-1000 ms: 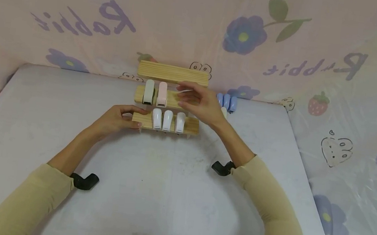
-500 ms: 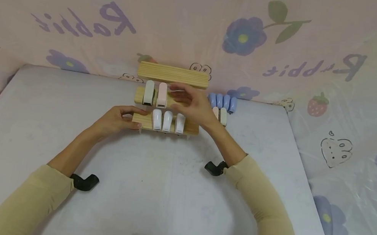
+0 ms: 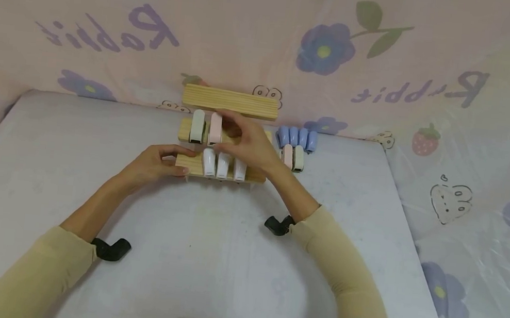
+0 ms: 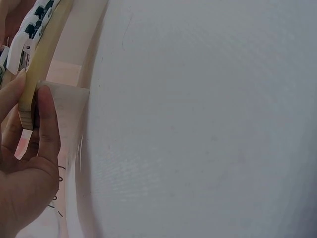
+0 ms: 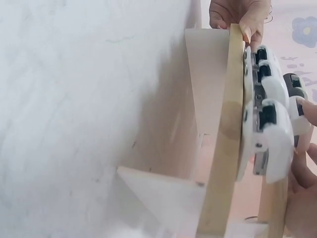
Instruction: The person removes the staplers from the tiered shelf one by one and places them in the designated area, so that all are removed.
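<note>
L hand (image 3: 154, 165) pinches L end of front plank (image 3: 192, 166); 3 white staplers (image 3: 209, 163) stand on it. Next, mid plank (image 3: 185, 131): pink stapler (image 3: 215, 127) + green stapler (image 3: 197, 127) on; R hand (image 3: 252, 146) has fingers at pink's near & far ends, prob. pinching it. On surface (image 3: 205, 278) R of rack, not yet on: 4 blue (image 3: 302, 139), loose pink (image 3: 287, 155), loose green (image 3: 298, 158). Back plank (image 3: 230, 101): none seen. Approx. half done, I'd judge.

Across the near surface (image 3: 205, 278) we find wide room up to the lower wooden board (image 3: 192, 165). There the left hand (image 3: 151, 162) blocks one end and white pieces (image 3: 222, 166) stand in a row; beyond, the right hand (image 3: 251, 145) and pink piece (image 3: 215, 128) obstruct, with a patterned sheet (image 3: 249, 39) behind.
</note>
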### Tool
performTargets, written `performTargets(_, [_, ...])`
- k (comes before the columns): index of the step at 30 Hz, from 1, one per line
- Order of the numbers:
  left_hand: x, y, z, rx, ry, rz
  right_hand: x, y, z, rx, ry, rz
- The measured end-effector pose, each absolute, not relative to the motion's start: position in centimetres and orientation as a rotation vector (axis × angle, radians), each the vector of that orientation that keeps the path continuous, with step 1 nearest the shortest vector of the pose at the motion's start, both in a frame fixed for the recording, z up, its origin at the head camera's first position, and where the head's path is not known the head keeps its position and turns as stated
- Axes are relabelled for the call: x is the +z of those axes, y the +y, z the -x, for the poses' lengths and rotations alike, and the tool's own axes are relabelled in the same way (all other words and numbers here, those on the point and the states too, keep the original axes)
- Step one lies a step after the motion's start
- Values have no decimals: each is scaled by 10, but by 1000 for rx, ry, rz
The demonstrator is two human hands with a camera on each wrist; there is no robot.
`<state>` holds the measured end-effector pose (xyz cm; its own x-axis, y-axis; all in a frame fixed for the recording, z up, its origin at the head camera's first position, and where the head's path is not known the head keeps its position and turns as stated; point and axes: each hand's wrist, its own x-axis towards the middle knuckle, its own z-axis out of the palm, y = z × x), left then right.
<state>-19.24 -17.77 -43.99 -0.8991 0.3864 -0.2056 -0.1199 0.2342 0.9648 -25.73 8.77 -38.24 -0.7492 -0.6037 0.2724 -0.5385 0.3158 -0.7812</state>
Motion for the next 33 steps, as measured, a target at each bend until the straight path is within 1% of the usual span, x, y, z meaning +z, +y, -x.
performTargets(5, [-441, -177, 192, 1711, 2109, -243, -382, 84, 257, -1297, 2636, 1073])
performTargets(9, [-442, -177, 192, 1714, 2108, -239, -381, 83, 256, -1279, 2673, 1065])
performTargets(33, [-441, -176, 192, 1731, 2101, -225, -378, 97, 249, -1491, 2525, 975])
